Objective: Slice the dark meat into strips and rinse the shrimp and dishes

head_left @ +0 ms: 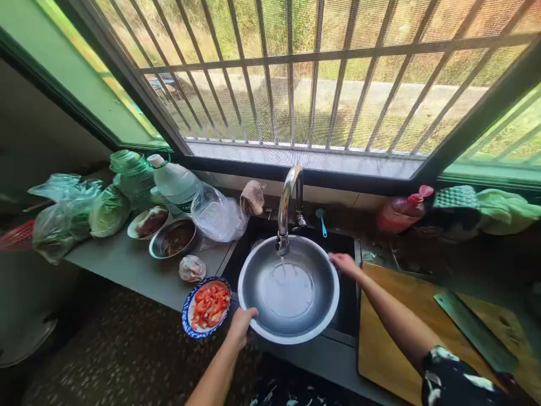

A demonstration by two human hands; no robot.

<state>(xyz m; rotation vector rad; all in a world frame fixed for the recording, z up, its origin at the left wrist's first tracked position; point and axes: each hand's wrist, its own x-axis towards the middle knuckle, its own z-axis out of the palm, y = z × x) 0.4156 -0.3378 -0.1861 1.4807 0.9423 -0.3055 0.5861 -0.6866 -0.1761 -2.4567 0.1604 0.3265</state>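
A wide metal basin (253, 282) sits under the curved chrome faucet (288, 197), over the dark sink (346, 307). Water runs from the spout into it, and some water covers its bottom. My left hand (242, 324) grips the basin's near-left rim, thumb over the edge. At the right rim, my right hand (344, 264) is closed on the edge, its fingers partly hidden. Just left of my left hand, a blue-and-white plate (186, 324) of sliced tomatoes (210, 304) stands at the counter's front edge.
Left counter: a small wrapped bundle (193, 268), a metal bowl (156, 251), a plate of meat (151, 220), cabbage (110, 211), and a large bottle (175, 183). Right: a cutting board (380, 349) bearing a cleaver (475, 330). A red soap bottle (401, 213) stands behind, below the barred window.
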